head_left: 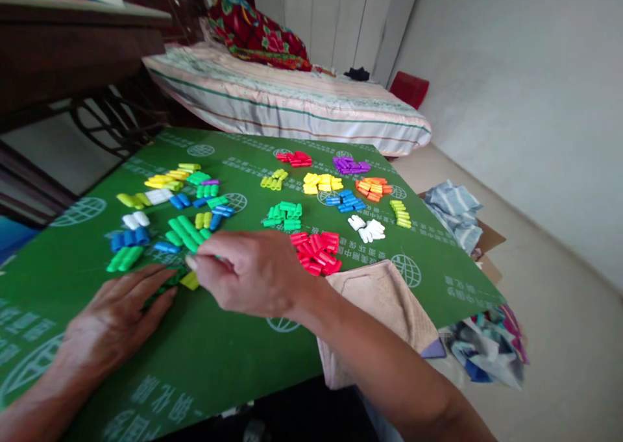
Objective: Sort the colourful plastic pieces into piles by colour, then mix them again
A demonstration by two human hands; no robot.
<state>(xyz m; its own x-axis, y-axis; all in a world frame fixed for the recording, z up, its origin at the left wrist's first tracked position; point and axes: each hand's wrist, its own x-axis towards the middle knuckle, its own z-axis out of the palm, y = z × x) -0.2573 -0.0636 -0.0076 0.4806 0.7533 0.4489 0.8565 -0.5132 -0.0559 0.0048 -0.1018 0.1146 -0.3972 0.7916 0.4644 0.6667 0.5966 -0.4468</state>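
Fingers curled closed, my right hand (253, 273) is low above the board beside several green plastic tubes (183, 232). Its fingertips press together; whatever they pinch, if anything, is hidden. My left hand (114, 315) lies on the board with fingers stretched out and apart, below a pair of light green tubes (125, 258). A yellow piece (190, 280) lies between the hands. Close by are blue tubes (130, 237), white tubes (136, 220) and a mixed spread with yellow tubes (168, 180). Red tubes (316, 252) are partly hidden behind my right hand.
The green board (233, 357) also bears sorted piles, including green tubes (283, 215), white tubes (368, 228), orange tubes (373, 188) and purple tubes (351, 165). A beige cloth (384, 299) lies under my right forearm at the edge. Behind stands a bed (292, 108).
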